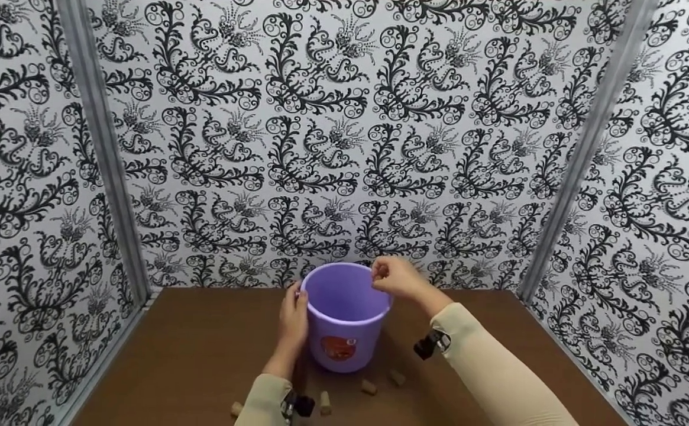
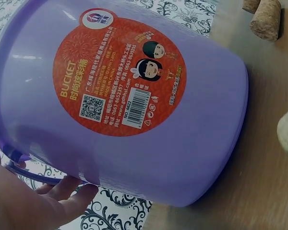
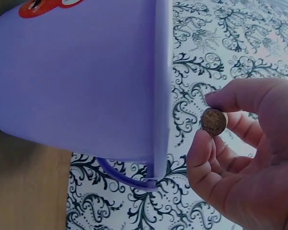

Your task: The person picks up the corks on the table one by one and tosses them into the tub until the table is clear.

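Note:
A purple bucket [image 1: 347,355] with a round red label [image 2: 120,72] stands upright on the brown table. At its left side my left hand [image 1: 293,316] grips it near the rim, the fingers by the purple handle [image 2: 36,178]. My right hand [image 1: 400,278] is raised over the right part of the bucket's rim. Between its thumb and fingers it pinches a cork [image 3: 214,121], whose round end shows in the right wrist view. Several corks lie on the table in front of the bucket, among them one upright-pointing cork [image 1: 325,402] and another cork [image 1: 369,387].
The wooden tabletop [image 1: 202,343] reaches back to a wall [image 1: 320,148] with black scroll patterns. Grey posts [image 1: 104,148] mark the corners on both sides. One more cork [image 1: 236,408] lies beside the left sleeve, and a cork [image 1: 397,377] lies right of the bucket's base.

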The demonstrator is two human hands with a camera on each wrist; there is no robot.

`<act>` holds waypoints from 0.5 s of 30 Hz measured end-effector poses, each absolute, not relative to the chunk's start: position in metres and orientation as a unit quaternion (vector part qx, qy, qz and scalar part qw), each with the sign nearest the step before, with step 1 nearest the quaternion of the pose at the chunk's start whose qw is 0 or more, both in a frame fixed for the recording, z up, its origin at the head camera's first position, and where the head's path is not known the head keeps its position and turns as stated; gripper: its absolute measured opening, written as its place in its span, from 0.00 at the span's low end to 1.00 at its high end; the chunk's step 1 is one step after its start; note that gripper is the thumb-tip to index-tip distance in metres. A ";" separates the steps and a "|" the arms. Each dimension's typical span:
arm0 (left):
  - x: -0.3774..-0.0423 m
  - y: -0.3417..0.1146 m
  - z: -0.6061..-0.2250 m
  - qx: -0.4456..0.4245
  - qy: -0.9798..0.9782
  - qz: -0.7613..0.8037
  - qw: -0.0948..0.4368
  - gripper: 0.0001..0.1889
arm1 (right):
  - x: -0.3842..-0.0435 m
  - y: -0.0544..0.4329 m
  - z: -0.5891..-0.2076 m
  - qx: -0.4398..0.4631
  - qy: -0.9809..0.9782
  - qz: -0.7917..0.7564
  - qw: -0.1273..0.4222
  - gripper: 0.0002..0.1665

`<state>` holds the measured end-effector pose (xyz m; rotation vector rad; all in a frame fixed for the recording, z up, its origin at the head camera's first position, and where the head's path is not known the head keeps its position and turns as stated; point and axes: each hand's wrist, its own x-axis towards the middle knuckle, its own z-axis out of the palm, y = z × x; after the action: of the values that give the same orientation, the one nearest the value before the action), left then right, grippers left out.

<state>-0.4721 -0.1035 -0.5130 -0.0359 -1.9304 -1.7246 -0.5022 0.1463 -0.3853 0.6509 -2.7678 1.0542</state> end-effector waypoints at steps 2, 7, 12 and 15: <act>-0.473 -0.103 -0.511 -0.012 -0.718 -0.639 0.275 0.22 | -0.502 0.146 -0.384 0.218 -0.911 0.344 0.057 0.10; -0.471 -0.102 -0.511 -0.008 -0.726 -0.627 0.282 0.22 | -0.495 0.144 -0.381 0.225 -0.917 0.324 0.058 0.10; -0.472 -0.102 -0.512 -0.008 -0.731 -0.621 0.284 0.22 | -0.495 0.136 -0.384 0.218 -0.920 0.318 0.066 0.10; -0.474 -0.104 -0.512 -0.006 -0.729 -0.622 0.286 0.22 | -0.500 0.130 -0.385 0.217 -0.917 0.328 0.067 0.10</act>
<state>-0.4737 -0.1035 -0.5116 -0.0157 -1.9500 -1.6622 -0.5005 0.1297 -0.3848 0.6533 -2.7639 0.9897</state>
